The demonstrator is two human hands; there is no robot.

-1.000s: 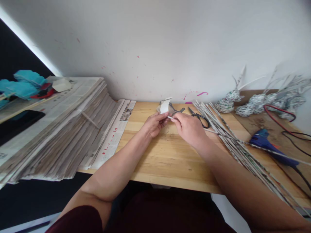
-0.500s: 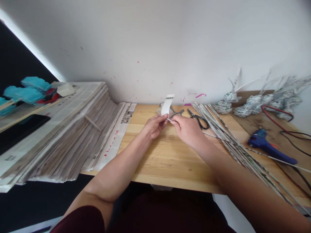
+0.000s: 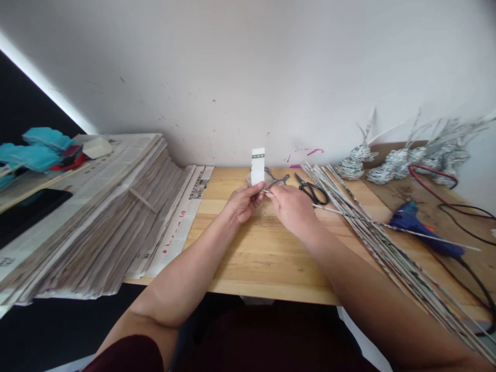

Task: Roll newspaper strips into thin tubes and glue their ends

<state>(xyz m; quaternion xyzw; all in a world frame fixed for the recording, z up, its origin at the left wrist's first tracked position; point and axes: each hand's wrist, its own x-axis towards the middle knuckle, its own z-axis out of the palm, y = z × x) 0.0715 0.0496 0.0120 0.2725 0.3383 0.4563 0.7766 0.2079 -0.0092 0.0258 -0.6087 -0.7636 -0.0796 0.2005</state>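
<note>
The left hand (image 3: 242, 201) pinched the foot of a paper strip (image 3: 258, 166) standing upright above the bench (image 3: 251, 253); the right hand (image 3: 290, 206) gripped a thin stick (image 3: 265, 191) against it. Rolling well likely needed tight, even tension

arms: bare to above elbow | sleeve (image 3: 127, 354): dark maroon | hands: bare, ringless

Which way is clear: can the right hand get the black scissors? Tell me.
Probably yes. The scissors lie in the open on the table, just beside the right hand, but that hand is pinching a paper strip.
</note>
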